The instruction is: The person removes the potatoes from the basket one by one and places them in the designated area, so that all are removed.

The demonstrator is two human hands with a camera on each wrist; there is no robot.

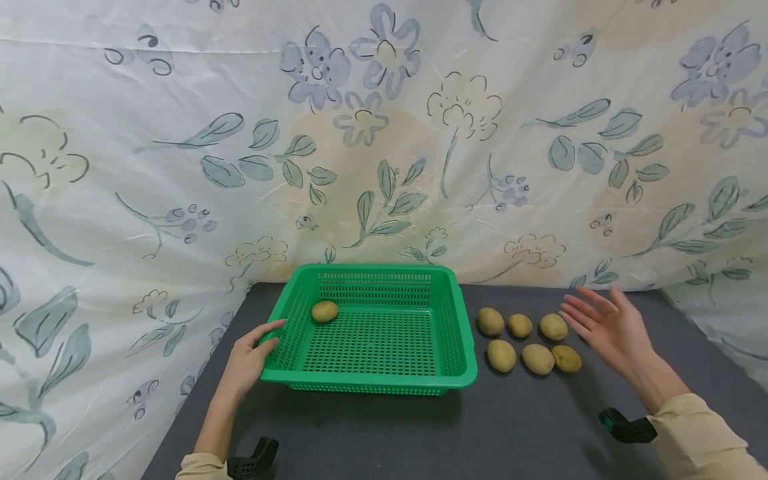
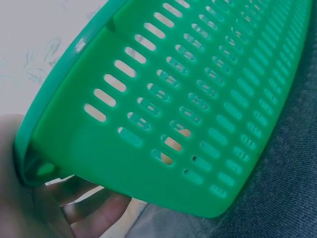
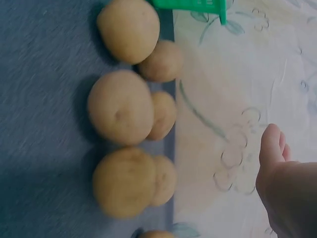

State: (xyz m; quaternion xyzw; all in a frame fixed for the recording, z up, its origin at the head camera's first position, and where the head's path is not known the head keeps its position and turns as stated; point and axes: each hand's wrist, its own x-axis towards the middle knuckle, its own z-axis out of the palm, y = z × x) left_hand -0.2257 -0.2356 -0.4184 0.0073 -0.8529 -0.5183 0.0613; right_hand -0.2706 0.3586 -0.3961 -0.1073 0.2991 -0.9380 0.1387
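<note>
A green plastic basket (image 1: 372, 380) with slotted walls stands on the dark table, one potato (image 1: 325, 311) inside near its left wall. My left hand (image 1: 245, 360) grips the basket's left rim. In the left wrist view, the fingers (image 2: 101, 213) curl under that rim. To the right of the basket, several loose potatoes (image 1: 538, 359) lie in two rough rows. My right hand (image 1: 612, 330) is raised just right of them, palm turned up and fingers extended, holding nothing. In the right wrist view, the potatoes (image 3: 121, 106) stand apart from the hand (image 3: 282, 173), and another potato (image 3: 156, 234) is cut off at the bottom edge.
A dark grey cloth-like tabletop (image 1: 384, 440) extends under everything. Behind and to the sides hangs a pale curtain (image 1: 384, 200) with printed flowers and leaves, close to the table's back edge. A black device (image 1: 627, 425) is on the right wrist, another (image 1: 255, 459) on the left.
</note>
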